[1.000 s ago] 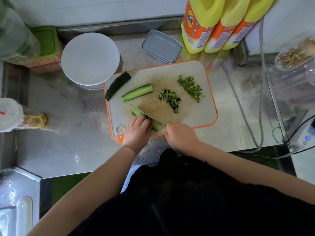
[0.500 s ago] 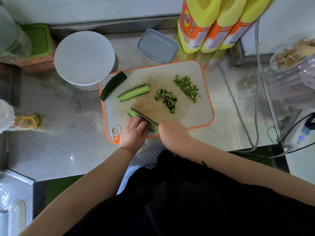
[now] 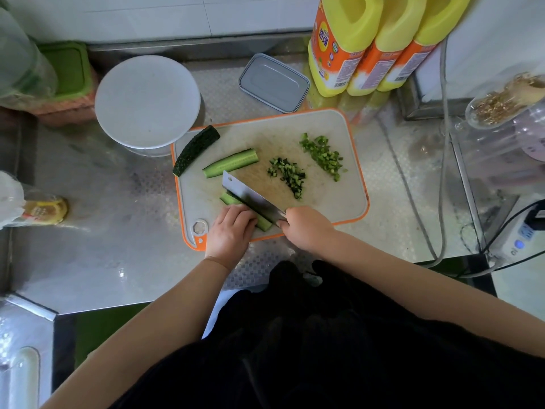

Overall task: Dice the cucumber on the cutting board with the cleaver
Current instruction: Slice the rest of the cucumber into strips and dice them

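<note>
We see the right hand (image 3: 306,228) gripping the handle of the cleaver (image 3: 250,197), whose blade lies tilted along a cucumber strip (image 3: 262,222) at the near edge of the cutting board (image 3: 339,199). The left hand (image 3: 231,231), fingers curled, presses on this strip just beside the blade. Farther back on the board we note a second cucumber strip (image 3: 231,166) and a dark-skinned cucumber piece (image 3: 196,149) at the left rim. Two piles of diced cucumber (image 3: 287,176) (image 3: 323,156) lie to the right.
</note>
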